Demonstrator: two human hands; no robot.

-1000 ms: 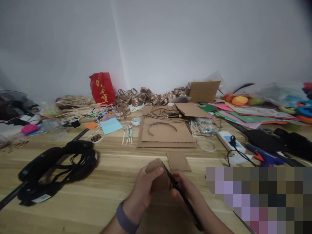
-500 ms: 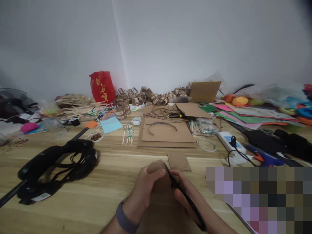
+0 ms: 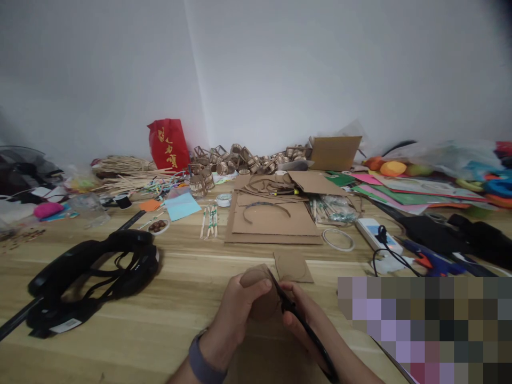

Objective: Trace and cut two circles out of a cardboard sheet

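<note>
My left hand (image 3: 239, 303), with a grey band on its wrist, is closed on a piece of brown cardboard (image 3: 259, 276), the thumb pressed on top. A curved line is drawn on that piece. My right hand (image 3: 301, 309) grips black scissors (image 3: 288, 305), whose blades lie at the cardboard's right edge; their handle runs down toward the lower right. Whether the blades are apart is hard to see. Just beyond my hands a square of cardboard (image 3: 293, 267) with a drawn circle lies flat on the table.
Beyond stand stacked cardboard sheets (image 3: 276, 226) with a curved strip on top, and a tape roll (image 3: 338, 239). A black strapped device (image 3: 92, 277) lies left. Right are a power strip (image 3: 378, 234) and a blue glue gun (image 3: 434, 258). Small woven baskets (image 3: 244, 157) line the wall.
Both hands hold nearly the same place and grip. The scissors have shifted very slightly at the cardboard's edge, and the whole view has moved a little.
</note>
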